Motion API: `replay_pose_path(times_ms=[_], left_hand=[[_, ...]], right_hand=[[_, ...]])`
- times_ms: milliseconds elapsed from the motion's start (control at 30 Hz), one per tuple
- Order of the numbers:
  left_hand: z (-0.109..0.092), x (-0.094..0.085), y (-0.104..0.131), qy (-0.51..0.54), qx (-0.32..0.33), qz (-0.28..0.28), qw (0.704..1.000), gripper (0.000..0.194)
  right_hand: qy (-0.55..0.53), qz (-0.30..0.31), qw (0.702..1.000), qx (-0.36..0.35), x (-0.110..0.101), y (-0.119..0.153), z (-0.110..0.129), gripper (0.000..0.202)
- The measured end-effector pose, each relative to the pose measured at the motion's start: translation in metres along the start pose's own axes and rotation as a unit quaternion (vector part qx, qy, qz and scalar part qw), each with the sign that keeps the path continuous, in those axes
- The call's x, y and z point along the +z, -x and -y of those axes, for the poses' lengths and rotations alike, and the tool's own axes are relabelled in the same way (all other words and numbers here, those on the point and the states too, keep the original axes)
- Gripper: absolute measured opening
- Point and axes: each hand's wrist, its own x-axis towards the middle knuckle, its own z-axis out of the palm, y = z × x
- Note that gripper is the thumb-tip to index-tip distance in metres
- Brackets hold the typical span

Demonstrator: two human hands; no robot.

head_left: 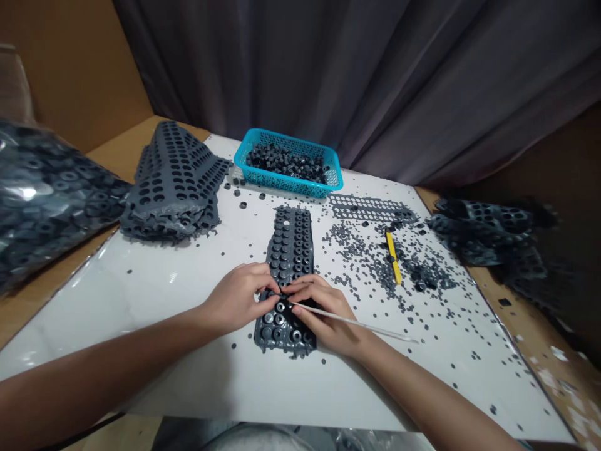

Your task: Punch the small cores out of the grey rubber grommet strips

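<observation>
A dark grey rubber sheet with rows of round moulded pieces lies lengthwise before me on the white tabletop. My left hand is closed at the sheet's left side, thumb and finger pinched over it; what sits in the pinch is too small to make out. From the right, my right hand rests on the sheet with its fingers wrapped around a thin white stick. The stick's near tip meets the sheet between both hands, and its far end points rightward. Ring-shaped pieces show below the fingertips.
Behind the sheet stands a blue basket of small black pieces. A stack of perforated sheets and a clear bag of parts are at left. To the right are a punched strip, a yellow cutter, scattered discs and dark scraps.
</observation>
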Motion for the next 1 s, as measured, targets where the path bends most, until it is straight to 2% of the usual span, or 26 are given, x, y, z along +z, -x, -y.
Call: replay_pose_path(times_ms=[200,433,833,1000], left_hand=[[-0.002,0.0,0.002,-0.034,0.001,0.02,0.999,0.005],[-0.003,-0.004,0.001,-0.019,0.003,0.022,1.0,0.006],[-0.003,0.0,0.001,-0.021,-0.011,0.017,1.0,0.006],[-0.002,0.0,-0.001,-0.02,-0.015,0.023,0.999,0.006]], right_hand=[[-0.009,0.01,1.0,0.005,-0.001,0.0,-0.001,0.007],[-0.008,-0.001,1.0,0.013,-0.001,0.0,0.001,0.007],[0.01,0.007,1.0,-0.023,0.002,0.002,-0.004,0.011],[0.051,0.001,0.996,-0.079,0.004,0.004,-0.01,0.012]])
